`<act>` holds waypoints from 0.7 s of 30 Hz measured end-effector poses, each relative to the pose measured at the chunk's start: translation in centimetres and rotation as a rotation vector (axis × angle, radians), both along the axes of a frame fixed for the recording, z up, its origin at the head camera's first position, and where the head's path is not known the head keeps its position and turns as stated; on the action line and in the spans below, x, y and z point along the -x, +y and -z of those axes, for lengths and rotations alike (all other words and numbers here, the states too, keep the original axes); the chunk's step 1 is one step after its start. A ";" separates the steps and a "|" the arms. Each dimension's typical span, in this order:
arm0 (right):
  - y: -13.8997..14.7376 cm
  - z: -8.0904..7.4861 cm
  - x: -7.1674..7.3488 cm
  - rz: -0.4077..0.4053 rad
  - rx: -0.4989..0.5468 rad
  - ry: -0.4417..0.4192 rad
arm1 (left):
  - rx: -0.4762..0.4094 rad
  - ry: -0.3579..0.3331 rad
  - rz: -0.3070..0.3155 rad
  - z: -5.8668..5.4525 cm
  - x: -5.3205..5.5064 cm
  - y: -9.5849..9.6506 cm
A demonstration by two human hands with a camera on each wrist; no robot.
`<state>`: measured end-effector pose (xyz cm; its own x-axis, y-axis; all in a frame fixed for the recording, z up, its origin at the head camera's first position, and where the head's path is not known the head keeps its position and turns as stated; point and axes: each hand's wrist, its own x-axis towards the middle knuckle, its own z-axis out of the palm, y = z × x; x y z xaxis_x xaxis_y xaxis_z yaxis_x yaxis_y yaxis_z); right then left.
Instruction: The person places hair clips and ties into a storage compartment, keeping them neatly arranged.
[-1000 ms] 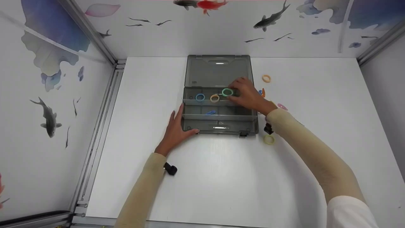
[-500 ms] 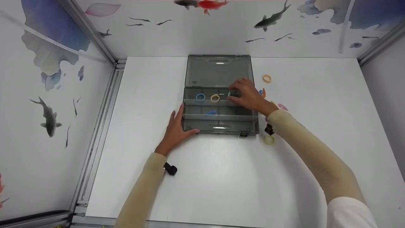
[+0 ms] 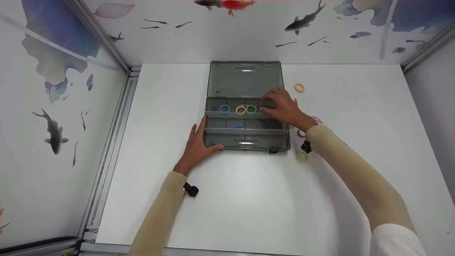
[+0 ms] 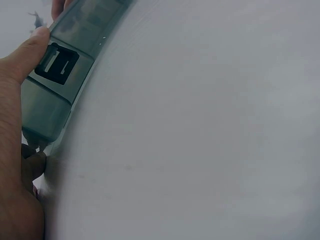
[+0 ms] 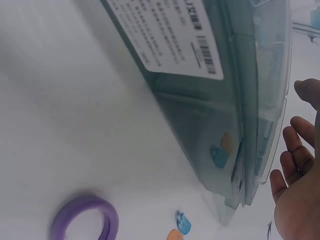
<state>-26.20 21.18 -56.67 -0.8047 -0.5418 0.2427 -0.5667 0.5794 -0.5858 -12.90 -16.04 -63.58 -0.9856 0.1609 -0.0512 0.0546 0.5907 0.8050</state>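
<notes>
A grey see-through divided box lies with its lid swung back. My left hand rests at its front left corner, index finger straight along the side and thumb stretched along the front wall. In the left wrist view the thumb lies on the box's wall. My right hand is over the right of the back compartment, holding nothing, its fingers loosely bent. A blue ring, a pale orange ring and a green ring stand in that compartment. A blue clip lies in the middle one.
On the white table right of the box are an orange ring, a yellow ring, a purple ring, a blue piece and an orange piece. A pink piece is partly behind the right wrist.
My right hand has let go of the green ring, which now stands beside the pale orange one, and has moved slightly right. My left hand has stayed at the box corner.
</notes>
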 end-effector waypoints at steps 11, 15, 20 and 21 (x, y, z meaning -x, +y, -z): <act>1.4 -0.2 -1.2 0.035 0.008 0.002 | -0.010 -0.002 -0.003 -0.2 0.0 0.0; 1.9 -0.4 -1.9 0.042 0.023 -0.001 | -0.006 -0.005 -0.003 -0.1 0.0 0.0; 2.8 -0.3 -3.0 0.045 0.055 0.004 | 0.001 -0.008 -0.003 -0.1 0.0 0.1; 3.0 -0.3 -3.2 0.043 0.062 0.007 | 0.000 -0.006 -0.004 -0.1 0.0 0.1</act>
